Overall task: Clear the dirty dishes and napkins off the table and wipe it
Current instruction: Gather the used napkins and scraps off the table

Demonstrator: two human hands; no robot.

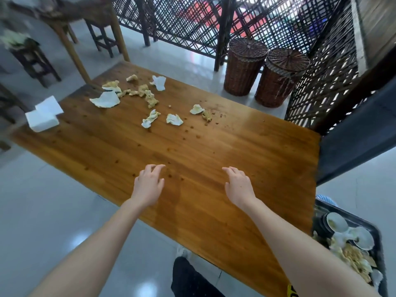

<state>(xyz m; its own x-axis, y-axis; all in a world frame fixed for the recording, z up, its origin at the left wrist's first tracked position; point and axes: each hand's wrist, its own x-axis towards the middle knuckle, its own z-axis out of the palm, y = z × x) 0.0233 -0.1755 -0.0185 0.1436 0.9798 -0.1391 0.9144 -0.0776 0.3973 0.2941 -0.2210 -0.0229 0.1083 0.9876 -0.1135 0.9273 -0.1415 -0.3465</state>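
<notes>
The wooden table (214, 163) carries several crumpled, stained napkins (137, 93) at its far left and more napkins (174, 119) near the middle, with crumbs scattered around them. A stack of clean white napkins (44, 115) lies at the left edge. My left hand (149, 185) and my right hand (240, 186) hover over the near part of the table, both empty with fingers spread. A dark tray (377, 230) at the lower right holds dirty white plates (362, 237), bowls and used napkins.
Two lidded wicker baskets (244, 67) stand on the floor beyond the table, in front of a dark lattice screen (192, 20). Wooden stools (34, 58) and another table are at the far left. A dark bench (353, 136) runs along the right side.
</notes>
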